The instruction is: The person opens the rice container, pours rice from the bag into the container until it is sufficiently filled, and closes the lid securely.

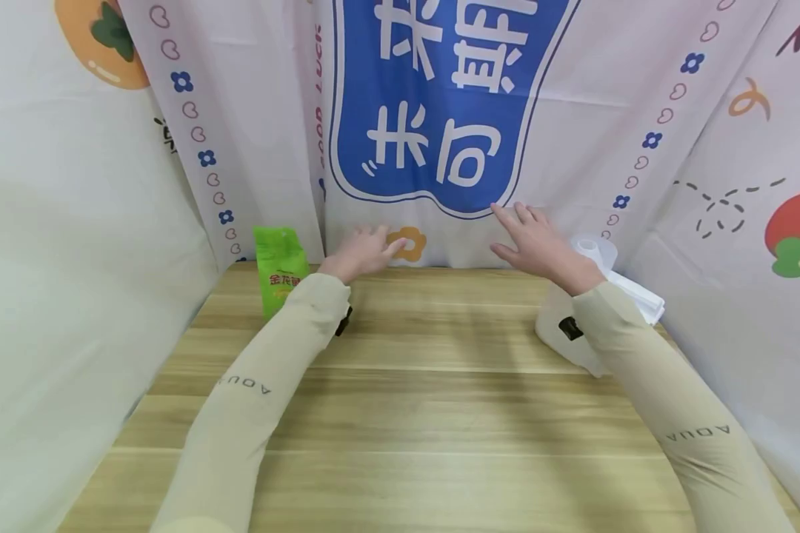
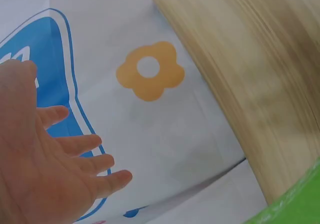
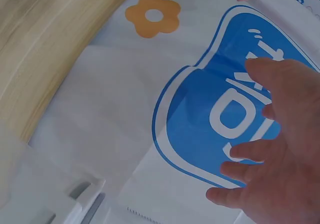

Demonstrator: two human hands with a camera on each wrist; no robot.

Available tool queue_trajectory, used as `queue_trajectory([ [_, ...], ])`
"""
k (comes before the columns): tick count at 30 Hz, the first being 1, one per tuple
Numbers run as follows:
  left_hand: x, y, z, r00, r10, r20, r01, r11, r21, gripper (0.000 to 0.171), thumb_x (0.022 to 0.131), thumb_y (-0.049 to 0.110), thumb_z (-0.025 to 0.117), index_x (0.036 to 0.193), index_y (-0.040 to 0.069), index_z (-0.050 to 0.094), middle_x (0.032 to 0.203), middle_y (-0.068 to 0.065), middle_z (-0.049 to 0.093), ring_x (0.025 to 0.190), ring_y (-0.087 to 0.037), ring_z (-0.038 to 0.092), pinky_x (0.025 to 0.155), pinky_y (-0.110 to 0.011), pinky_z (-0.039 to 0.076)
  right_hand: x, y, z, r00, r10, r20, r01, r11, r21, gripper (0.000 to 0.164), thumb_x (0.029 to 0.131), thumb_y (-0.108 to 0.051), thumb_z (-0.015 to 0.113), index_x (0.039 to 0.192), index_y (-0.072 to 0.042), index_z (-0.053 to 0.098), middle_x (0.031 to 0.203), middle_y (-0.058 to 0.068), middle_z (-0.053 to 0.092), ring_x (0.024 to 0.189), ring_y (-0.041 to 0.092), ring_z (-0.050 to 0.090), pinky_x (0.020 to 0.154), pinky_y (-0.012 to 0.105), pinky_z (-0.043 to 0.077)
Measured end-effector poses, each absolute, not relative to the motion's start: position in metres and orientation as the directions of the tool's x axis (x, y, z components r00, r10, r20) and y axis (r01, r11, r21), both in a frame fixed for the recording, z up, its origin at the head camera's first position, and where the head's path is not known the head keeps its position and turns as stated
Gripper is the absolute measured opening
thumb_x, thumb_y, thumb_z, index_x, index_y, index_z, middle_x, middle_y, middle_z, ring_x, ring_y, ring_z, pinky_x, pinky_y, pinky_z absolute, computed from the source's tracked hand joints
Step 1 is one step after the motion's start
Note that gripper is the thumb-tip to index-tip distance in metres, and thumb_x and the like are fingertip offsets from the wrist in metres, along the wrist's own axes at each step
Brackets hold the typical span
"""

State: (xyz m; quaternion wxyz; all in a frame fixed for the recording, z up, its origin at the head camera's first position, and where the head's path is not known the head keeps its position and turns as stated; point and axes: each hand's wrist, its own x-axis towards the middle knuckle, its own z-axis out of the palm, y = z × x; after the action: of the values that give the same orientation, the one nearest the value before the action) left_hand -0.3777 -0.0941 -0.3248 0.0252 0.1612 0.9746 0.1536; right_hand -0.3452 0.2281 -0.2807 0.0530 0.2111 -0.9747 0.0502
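My left hand [image 1: 361, 253] is held out over the far edge of the table, fingers spread and holding nothing. In the left wrist view the same hand [image 2: 55, 159] shows an empty palm. A green printed bag [image 1: 280, 266] stands upright beside my left forearm, and its edge [image 2: 295, 204] enters the left wrist view. My right hand [image 1: 536, 248] is also stretched out with loose fingers, and the right wrist view shows it [image 3: 285, 149] empty. Under my right forearm is a whitish container [image 1: 560, 318] with a black label, partly hidden, with a white rolled item [image 1: 636, 296] beside it.
The wood-grain table [image 1: 440, 414] runs up to a printed cloth [image 1: 273, 133] hanging behind it, with more cloth at both sides. A small dark object [image 1: 344, 321] shows beside my left sleeve, mostly hidden.
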Motion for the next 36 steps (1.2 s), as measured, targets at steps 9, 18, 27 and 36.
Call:
queue_trajectory([
  [9,-0.377,-0.08,-0.34,-0.92,0.393,0.008,0.36,0.834,0.419,0.076,0.101,0.063,0.021,0.157,0.012,0.018,0.162,-0.016,0.023,0.15,-0.037,0.021,0.123,-0.051,0.019,-0.325,0.251,-0.275,-0.903,-0.384,0.191,-0.403,0.912,-0.073,0.071,0.099,-0.034,0.056,0.157,-0.011,0.021,0.156,0.03,0.026,0.141,0.052,0.026,0.115,0.066,0.024],
  [18,-0.374,-0.073,-0.351,-0.913,0.398,0.085,0.385,0.776,0.5,0.068,0.104,0.056,0.027,0.156,0.012,0.023,0.159,-0.015,0.03,0.147,-0.035,0.028,0.121,-0.051,0.025,-0.312,0.268,-0.278,-0.869,-0.403,0.286,-0.436,0.898,-0.058,0.069,0.096,-0.026,0.06,0.153,-0.006,0.028,0.149,0.029,0.038,0.133,0.051,0.037,0.112,0.064,0.029],
  [27,-0.372,-0.057,-0.378,-0.885,0.443,0.147,0.428,0.647,0.631,0.067,0.105,0.052,0.027,0.155,0.007,0.024,0.158,-0.016,0.032,0.143,-0.032,0.039,0.121,-0.048,0.026,-0.301,0.297,-0.287,-0.845,-0.369,0.388,-0.459,0.872,-0.171,0.06,0.095,-0.016,0.063,0.146,0.004,0.039,0.142,0.032,0.044,0.13,0.05,0.041,0.109,0.063,0.033],
  [36,-0.363,-0.046,-0.397,-0.891,0.426,0.155,0.406,0.598,0.691,0.069,0.103,0.056,0.026,0.154,0.01,0.027,0.154,-0.016,0.04,0.139,-0.031,0.043,0.117,-0.048,0.034,-0.284,0.32,-0.293,-0.855,-0.303,0.42,-0.437,0.857,-0.271,0.06,0.097,-0.02,0.061,0.147,0.003,0.037,0.147,0.031,0.04,0.134,0.05,0.037,0.109,0.065,0.031],
])
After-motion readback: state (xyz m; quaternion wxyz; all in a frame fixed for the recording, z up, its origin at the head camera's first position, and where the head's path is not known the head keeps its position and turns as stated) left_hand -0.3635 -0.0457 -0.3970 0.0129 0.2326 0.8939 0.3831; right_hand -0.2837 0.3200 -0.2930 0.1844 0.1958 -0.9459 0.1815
